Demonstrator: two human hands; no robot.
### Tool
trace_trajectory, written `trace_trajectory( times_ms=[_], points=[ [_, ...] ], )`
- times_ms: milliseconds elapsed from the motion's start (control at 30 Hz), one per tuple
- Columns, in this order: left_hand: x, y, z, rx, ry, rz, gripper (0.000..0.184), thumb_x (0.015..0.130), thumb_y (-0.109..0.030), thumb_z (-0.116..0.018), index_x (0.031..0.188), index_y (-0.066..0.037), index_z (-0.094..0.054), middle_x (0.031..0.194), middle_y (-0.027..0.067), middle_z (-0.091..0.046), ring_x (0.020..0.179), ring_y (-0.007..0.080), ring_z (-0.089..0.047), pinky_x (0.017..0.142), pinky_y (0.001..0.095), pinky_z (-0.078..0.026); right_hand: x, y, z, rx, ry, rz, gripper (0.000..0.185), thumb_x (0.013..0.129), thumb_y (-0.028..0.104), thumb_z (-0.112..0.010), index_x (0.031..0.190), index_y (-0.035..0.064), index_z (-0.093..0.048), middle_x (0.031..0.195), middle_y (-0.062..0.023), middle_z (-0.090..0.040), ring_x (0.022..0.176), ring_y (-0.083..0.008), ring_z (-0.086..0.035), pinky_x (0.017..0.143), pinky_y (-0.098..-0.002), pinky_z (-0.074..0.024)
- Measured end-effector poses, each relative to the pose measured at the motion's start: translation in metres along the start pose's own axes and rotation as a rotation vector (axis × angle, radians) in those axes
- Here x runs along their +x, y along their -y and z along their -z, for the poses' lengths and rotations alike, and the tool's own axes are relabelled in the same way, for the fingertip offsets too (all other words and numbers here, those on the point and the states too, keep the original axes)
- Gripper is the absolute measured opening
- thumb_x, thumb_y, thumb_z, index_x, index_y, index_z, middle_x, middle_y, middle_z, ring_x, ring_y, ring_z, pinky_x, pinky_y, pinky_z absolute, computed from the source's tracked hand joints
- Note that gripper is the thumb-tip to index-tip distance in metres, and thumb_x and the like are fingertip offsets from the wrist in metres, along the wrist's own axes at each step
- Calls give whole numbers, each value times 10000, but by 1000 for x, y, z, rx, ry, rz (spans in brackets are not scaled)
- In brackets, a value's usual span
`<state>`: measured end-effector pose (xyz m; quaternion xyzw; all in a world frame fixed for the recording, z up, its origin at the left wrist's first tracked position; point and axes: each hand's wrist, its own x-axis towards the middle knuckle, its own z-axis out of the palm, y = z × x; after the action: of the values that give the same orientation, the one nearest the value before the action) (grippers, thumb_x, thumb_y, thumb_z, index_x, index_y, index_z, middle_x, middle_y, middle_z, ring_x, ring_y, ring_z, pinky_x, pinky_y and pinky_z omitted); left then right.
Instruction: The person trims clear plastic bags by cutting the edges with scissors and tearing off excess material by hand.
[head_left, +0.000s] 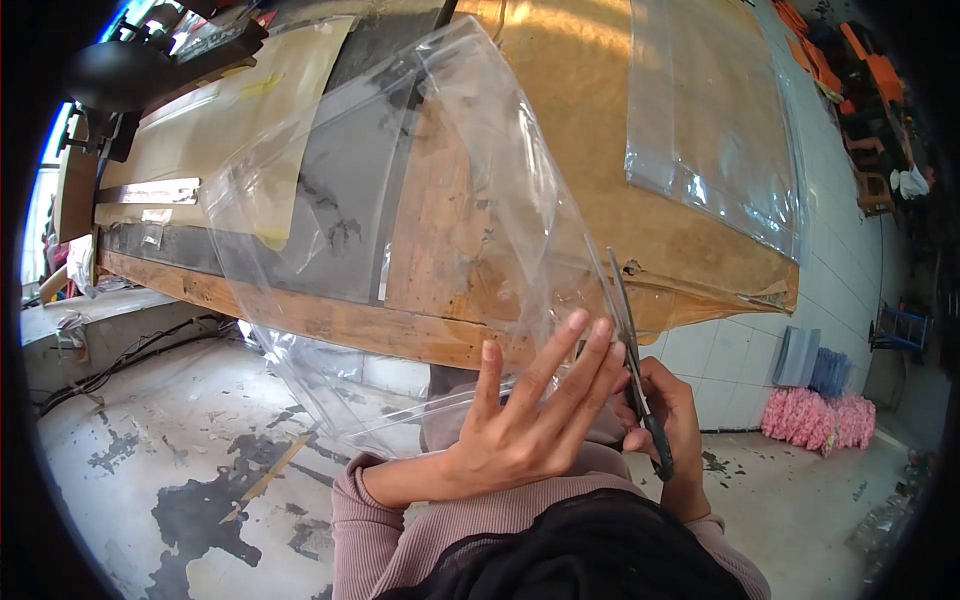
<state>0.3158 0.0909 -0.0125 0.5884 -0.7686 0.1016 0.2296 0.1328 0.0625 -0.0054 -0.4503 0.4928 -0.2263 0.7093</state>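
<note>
A large clear plastic bag with seamed edges is held up over the front edge of the work table, and the table shows through it. My left hand lies against the bag's lower right part, its fingers stretched out and thumb apart. Just to its right, my right hand grips scissors with black handles. Their blades point up along the bag's right edge, close to my left fingertips. Whether the blades are closed on the plastic I cannot tell.
The wooden table carries a metal ruler at left and stacked clear plastic sheets at right. A dark machine part stands at far left. Pink bundles sit on the floor at right.
</note>
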Motion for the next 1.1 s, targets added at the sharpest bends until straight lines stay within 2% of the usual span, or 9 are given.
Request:
trace_trajectory(
  times_ms=[133,467,633,1100],
  points=[
    [-3,-3,2,-2,16,-14,289,820,-340,-583,1070,-230,-678,1140,-60,-641,1158,202,-542,1111,615,-41,0,0,1,-5,15,-11,727,518,480,-876,960,21,-525,719,29,-482,643,-51,-430,576,-191,-366],
    [-3,-3,3,-53,33,22,310,811,-367,-588,1076,-233,-676,1144,-63,-639,1151,204,-549,1110,614,-42,-2,-8,-2,0,-38,-21,682,542,392,-884,984,16,-524,745,29,-497,639,-45,-431,567,-182,-368],
    [-6,0,3,13,22,-69,301,817,-368,-605,1075,-229,-677,1136,-65,-642,1140,195,-558,1103,621,-58,1,-5,-4,54,-17,55,671,562,371,-884,1002,22,-517,744,35,-495,651,-44,-425,584,-180,-363],
    [-6,1,3,-9,33,-65,276,831,-341,-593,1067,-226,-681,1136,-52,-644,1135,195,-562,1097,625,-66,1,-6,-6,4,-52,9,655,574,387,-871,987,26,-513,724,42,-466,630,-28,-391,569,-163,-339]
  ],
)
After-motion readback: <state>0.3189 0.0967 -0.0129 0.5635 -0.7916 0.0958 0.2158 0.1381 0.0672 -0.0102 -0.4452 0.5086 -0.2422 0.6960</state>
